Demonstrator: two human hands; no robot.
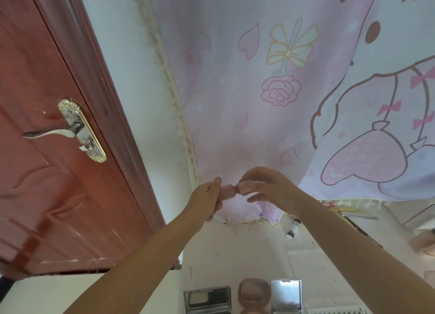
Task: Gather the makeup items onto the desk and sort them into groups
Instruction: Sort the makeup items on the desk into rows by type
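Observation:
Both my hands are raised in front of the pink cartoon curtain. My left hand (208,197) grips one end of a small pink tube (227,191), a lipstick by its look. My right hand (268,188) pinches the tube's other pink part (246,187), and the two parts meet between my hands. On the white desk (247,257) at the bottom lie a silver compact (207,299), a round pink compact (254,293) and a silver mirrored case (286,295). A small black-and-white tube (293,228) lies on the desk further back.
A red-brown door (54,172) with a metal lever handle (68,130) stands at the left. The curtain (270,90) hangs over the wall behind the desk. Pencils and pinkish items (423,243) lie at the right edge.

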